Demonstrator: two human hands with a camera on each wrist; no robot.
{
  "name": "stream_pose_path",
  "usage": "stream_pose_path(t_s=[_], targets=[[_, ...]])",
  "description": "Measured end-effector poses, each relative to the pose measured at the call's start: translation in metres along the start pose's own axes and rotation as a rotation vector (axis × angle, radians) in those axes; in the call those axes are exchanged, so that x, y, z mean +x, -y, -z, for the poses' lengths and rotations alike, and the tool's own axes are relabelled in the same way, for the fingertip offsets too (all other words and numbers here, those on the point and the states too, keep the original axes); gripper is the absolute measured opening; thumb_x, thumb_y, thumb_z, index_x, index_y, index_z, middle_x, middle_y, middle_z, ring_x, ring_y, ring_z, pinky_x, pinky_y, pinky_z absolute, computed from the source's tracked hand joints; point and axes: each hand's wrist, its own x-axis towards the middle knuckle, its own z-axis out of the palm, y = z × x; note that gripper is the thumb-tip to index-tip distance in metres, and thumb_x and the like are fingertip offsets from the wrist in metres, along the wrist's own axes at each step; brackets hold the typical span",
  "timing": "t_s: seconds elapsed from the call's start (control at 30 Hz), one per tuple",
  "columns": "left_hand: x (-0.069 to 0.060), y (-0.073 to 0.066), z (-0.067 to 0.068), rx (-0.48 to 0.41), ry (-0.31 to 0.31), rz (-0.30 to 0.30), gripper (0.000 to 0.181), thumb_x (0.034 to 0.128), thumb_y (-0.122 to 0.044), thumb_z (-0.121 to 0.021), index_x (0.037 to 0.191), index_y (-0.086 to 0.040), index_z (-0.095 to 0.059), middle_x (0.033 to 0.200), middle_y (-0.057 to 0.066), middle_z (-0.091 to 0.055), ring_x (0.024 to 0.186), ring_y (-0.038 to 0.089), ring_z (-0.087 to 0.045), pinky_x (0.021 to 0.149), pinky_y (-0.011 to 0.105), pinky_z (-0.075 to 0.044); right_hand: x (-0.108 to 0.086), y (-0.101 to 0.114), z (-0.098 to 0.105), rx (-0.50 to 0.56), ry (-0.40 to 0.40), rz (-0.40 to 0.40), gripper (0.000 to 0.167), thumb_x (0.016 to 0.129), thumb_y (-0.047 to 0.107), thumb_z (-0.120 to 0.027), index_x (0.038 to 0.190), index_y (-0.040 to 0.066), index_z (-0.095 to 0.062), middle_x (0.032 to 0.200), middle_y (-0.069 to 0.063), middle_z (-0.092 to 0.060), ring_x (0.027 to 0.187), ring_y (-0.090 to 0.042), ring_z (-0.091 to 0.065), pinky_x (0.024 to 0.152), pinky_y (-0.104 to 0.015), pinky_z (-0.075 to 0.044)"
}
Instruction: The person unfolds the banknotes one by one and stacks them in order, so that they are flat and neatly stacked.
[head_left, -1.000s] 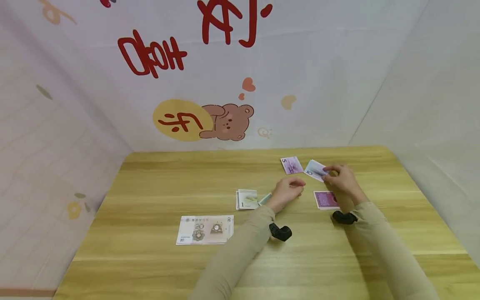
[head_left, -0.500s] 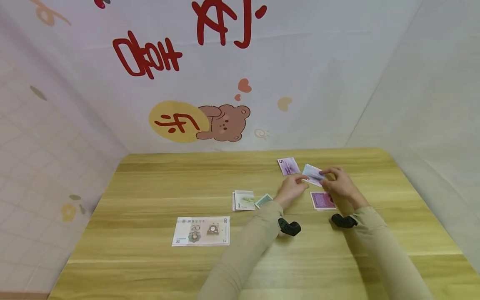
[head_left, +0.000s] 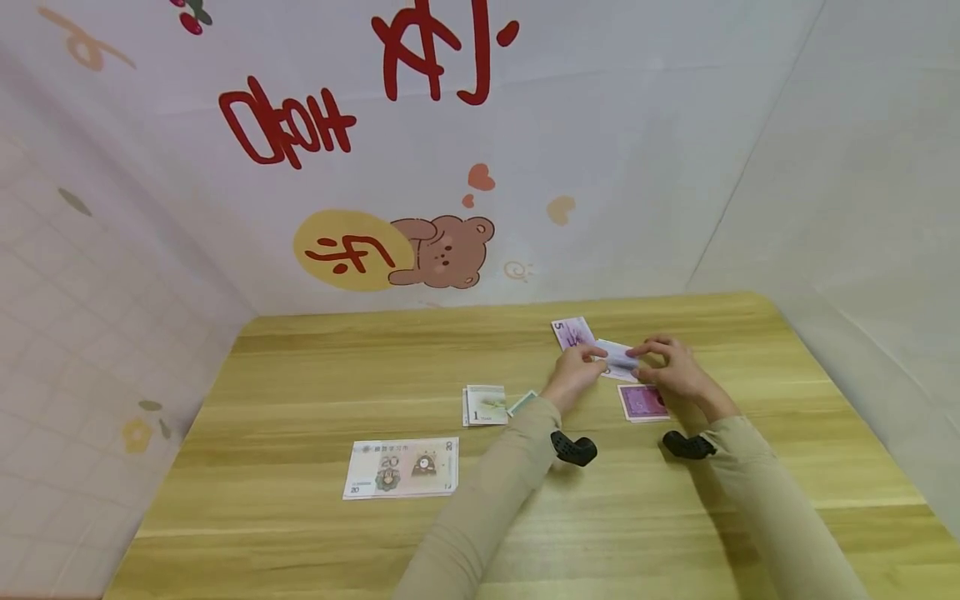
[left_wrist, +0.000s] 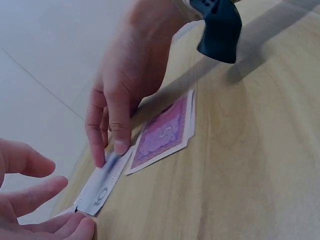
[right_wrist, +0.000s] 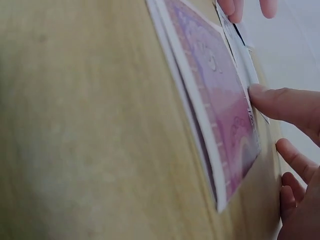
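Toward the far edge of the wood-grain counter (head_left: 360, 367), the right hand (head_left: 678, 371) pinches a flat bluish paper note (head_left: 619, 358); the left hand (head_left: 574, 375) meets its other end, grip unclear, bare wood beyond

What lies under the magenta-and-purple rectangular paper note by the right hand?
The edge of a pale paper sheet juts out beneath the magenta note, above the tan wood-grain table. The rest is covered: its print and any further sheets cannot be seen.
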Motion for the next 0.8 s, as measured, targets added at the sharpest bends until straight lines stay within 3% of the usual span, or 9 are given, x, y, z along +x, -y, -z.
stream_pose_path(t_s=[0.1, 0.23, 0.37, 0.47, 0.63, 0.7, 0.8], targets=[[0.002, 0.002, 0.001, -0.093, 0.017, 0.012, 0.028, 0.0808, -0.001, -0.064, 0.108, 0.000, -0.070, 0.111, 0.009, -0.064, 0.102, 0.018, -0.056, 0.086, 0.030, -0.046, -0.002, -0.001, -0.002, 0.023, 0.011, -0.025, 0.036, 0.087, 0.012, -0.070, 0.119, -0.003, -0.064, 0.137, -0.033, -0.031, 0.126, -0.058, -0.013, 0.094, -0.071, -0.012], [0.006, 0.005, 0.004, -0.298, 0.029, 0.036, 0.034, 0.0784, 0.004, -0.061, 0.112, 0.007, -0.064, 0.100, 0.009, -0.064, 0.087, 0.014, -0.055, 0.082, 0.031, -0.047, -0.001, -0.002, -0.005, 0.045, -0.010, -0.029, 0.035, 0.085, 0.012, -0.071, 0.117, -0.002, -0.065, 0.136, -0.032, -0.032, 0.125, -0.057, -0.014, 0.093, -0.069, -0.013], [0.007, 0.006, 0.008, -0.435, 0.037, 0.069, 0.037, 0.0781, 0.008, -0.057, 0.115, 0.014, -0.056, 0.089, 0.007, -0.056, 0.075, 0.015, -0.050, 0.083, 0.034, -0.049, -0.001, 0.001, -0.005, 0.037, -0.007, -0.022, 0.035, 0.085, 0.012, -0.071, 0.116, -0.002, -0.065, 0.135, -0.032, -0.032, 0.124, -0.057, -0.016, 0.094, -0.068, -0.014], [0.006, 0.005, 0.009, -0.467, 0.038, 0.090, 0.040, 0.0783, 0.009, -0.056, 0.117, 0.016, -0.053, 0.087, 0.004, -0.050, 0.073, 0.015, -0.049, 0.085, 0.036, -0.049, 0.000, 0.004, -0.004, 0.015, 0.003, -0.014, 0.034, 0.085, 0.010, -0.071, 0.117, -0.003, -0.065, 0.135, -0.034, -0.032, 0.124, -0.056, -0.018, 0.095, -0.067, -0.013], [0.003, -0.002, 0.009, -0.415, 0.016, 0.134, 0.034, 0.0771, 0.006, -0.059, 0.111, 0.010, -0.058, 0.090, 0.004, -0.054, 0.080, 0.014, -0.049, 0.090, 0.040, -0.047, 0.000, 0.012, -0.006, -0.044, -0.016, 0.040, 0.032, 0.083, 0.007, -0.070, 0.113, -0.002, -0.067, 0.130, -0.035, -0.039, 0.121, -0.055, -0.027, 0.096, -0.067, -0.013], [0.003, -0.006, 0.009, -0.405, 0.011, 0.150, 0.029, 0.0770, 0.005, -0.060, 0.106, 0.006, -0.059, 0.092, 0.005, -0.054, 0.084, 0.016, -0.048, 0.093, 0.043, -0.044, 0.001, 0.015, -0.009, -0.084, -0.029, 0.070, 0.030, 0.081, 0.005, -0.070, 0.111, -0.003, -0.069, 0.124, -0.034, -0.044, 0.116, -0.053, -0.033, 0.094, -0.065, -0.017], [0.005, -0.011, 0.009, -0.448, 0.036, 0.151, 0.024, 0.0779, 0.005, -0.061, 0.101, 0.002, -0.056, 0.091, 0.004, -0.050, 0.086, 0.017, -0.045, 0.093, 0.041, -0.041, 0.004, 0.022, -0.012, -0.122, -0.033, 0.088, 0.029, 0.078, -0.001, -0.070, 0.107, -0.004, -0.069, 0.108, -0.028, -0.053, 0.097, -0.042, -0.045, 0.082, -0.053, -0.032]])
